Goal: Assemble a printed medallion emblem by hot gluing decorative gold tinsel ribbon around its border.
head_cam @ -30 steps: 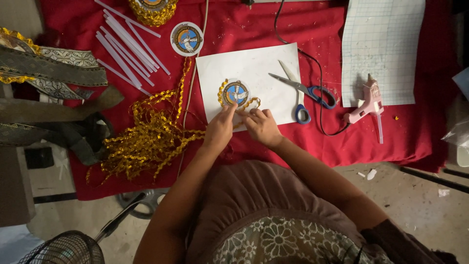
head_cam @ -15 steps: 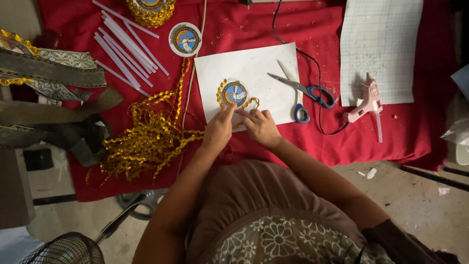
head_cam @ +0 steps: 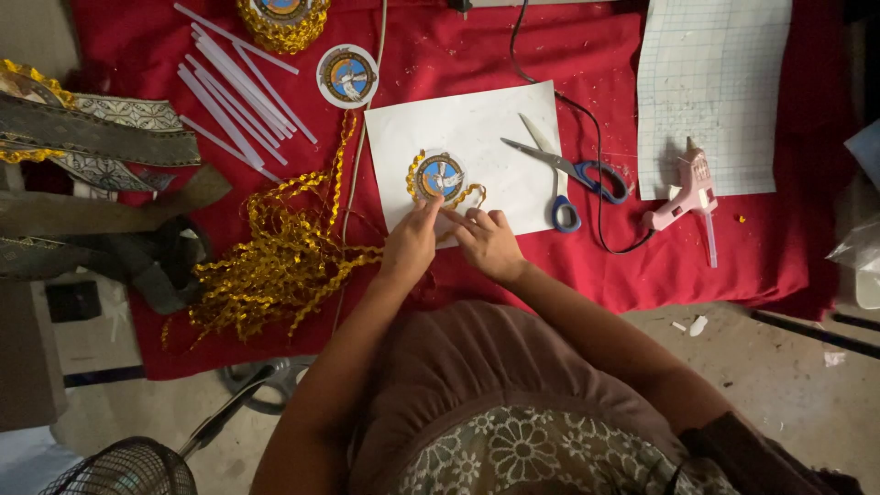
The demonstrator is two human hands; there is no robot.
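Seen from the head camera, looking straight down: almost nothing has changed over the past second. Both hands stay at the same spot on the white sheet of paper, and the round badge has not shifted.

The badge lies flat near the lower left part of the paper, which rests on a red cloth. Being a disc, it has no long axis of its own. Gold trim runs around its rim, and the loose end of that trim trails off to the lower right, towards the hands.

The left hand presses its fingertips against the lower edge of the badge, pinning it down rather than gripping it. The right hand sits just beside it, fingers pinched on the loose gold trim where it leaves the badge.

On the right side of the paper lie blue-handled scissors, blades pointing to the upper left. Further right, a pink glue gun lies on the cloth, partly over a sheet of squared paper. To the left of the hands sits a tangled heap of gold cord. Above it lie white glue sticks and a second round badge.
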